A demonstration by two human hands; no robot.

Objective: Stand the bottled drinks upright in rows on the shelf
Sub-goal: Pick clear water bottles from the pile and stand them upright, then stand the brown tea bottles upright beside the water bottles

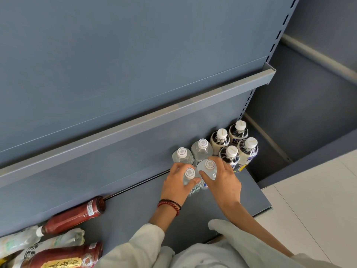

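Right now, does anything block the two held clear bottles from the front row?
Nothing visible. The left hand grips one clear white-capped plastic bottle, the right hand the neighbouring bottle, both directly before the upright back pair.

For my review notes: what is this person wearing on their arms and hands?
Both the left hand and right hand are ungloved. The left sleeve is loose and off-white. On the left wrist sit a red braided bracelet and a dark beaded bracelet.
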